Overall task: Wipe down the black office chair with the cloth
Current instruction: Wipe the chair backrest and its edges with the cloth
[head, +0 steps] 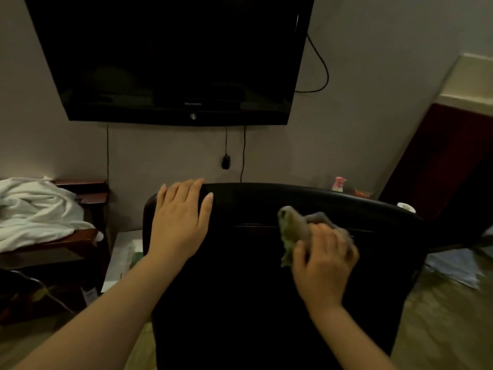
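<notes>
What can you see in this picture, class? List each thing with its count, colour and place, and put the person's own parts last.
office chair: one, black, centre, its back facing the camera
cloth: one, greenish grey, bunched on the chair back, right of centre
television: one, black, on the wall above the chair
cables: several, black, hanging on the wall by the television
bedding: one heap, white, far left on dark wood furniture
bottle: one, pink top, behind the chair at right
left hand: flat on the chair's top edge
right hand: gripping the cloth

Left hand (179,222) flat on black chair (240,289) backrest, right hand (324,265) pressing crumpled cloth (293,228) against it
</notes>
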A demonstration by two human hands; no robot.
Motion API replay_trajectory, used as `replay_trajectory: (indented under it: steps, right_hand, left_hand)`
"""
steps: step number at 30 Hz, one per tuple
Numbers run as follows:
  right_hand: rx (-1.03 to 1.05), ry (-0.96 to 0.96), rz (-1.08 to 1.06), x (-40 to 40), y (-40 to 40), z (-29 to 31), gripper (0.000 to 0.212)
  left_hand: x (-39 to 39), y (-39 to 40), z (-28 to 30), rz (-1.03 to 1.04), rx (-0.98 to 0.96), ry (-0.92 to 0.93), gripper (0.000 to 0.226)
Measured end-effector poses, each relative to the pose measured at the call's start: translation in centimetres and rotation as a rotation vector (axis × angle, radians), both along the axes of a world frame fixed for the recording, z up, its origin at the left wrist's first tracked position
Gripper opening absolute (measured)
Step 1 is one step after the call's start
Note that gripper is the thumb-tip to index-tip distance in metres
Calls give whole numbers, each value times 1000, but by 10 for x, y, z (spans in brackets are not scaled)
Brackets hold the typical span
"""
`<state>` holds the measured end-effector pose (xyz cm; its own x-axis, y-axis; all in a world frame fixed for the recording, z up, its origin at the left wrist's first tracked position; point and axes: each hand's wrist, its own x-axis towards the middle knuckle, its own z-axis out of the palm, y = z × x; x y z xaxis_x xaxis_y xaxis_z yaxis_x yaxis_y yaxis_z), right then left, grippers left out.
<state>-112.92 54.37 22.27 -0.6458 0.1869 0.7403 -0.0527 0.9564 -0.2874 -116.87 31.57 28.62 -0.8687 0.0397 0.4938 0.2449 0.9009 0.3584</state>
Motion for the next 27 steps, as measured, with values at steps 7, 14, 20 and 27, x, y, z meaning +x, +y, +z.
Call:
replay_trajectory:
  steps: [7,14,20,27]
  right_hand:
    - [206,-18,321,-13,-60,4,33]
    - [34,-49,-14,9,42,4,42]
    - [158,-82,251,-1,-101,9,32]
    - [269,-2,236,-3,-8,11,38]
  left_hand:
    - [3,-9,-9,69,-45,26,63]
    - [7,-4,-10,52,-26,38,75]
    - [4,-9,-9,73,14,-46,84]
    - [7,-24,-1,-31,4,-95,81]
